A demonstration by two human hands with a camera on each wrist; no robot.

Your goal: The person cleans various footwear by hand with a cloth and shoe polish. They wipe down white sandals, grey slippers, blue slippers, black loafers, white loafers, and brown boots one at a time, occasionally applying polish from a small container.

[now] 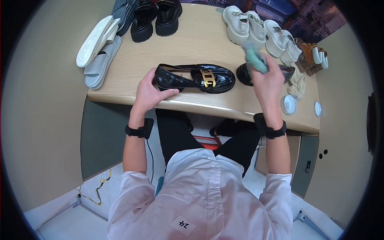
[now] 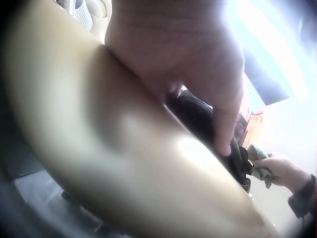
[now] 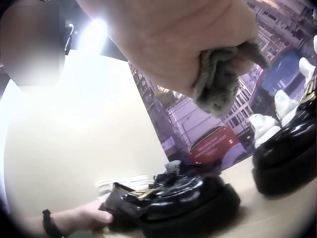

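A glossy black loafer (image 1: 221, 78) with a gold buckle (image 1: 208, 79) lies sideways near the table's front edge, toe to the right. My left hand (image 1: 150, 93) grips its heel, thumb along the near side. In my right hand (image 1: 269, 83) is a bunched green cloth (image 1: 255, 58), held up to the right of this loafer's toe. The right wrist view shows the cloth (image 3: 217, 82) above the shoes, apart from them. A second black loafer (image 1: 243, 75) lies to the right, partly hidden behind my right hand.
White slides (image 1: 93, 44), a grey slide (image 1: 103, 64) and black shoes (image 1: 142, 22) stand at the back left. White shoes (image 1: 237, 27) and brown boots (image 1: 308, 56) line the back right. A small white dish (image 1: 288, 105), a lid (image 1: 317, 109) and a beige cloth (image 1: 297, 84) lie at right.
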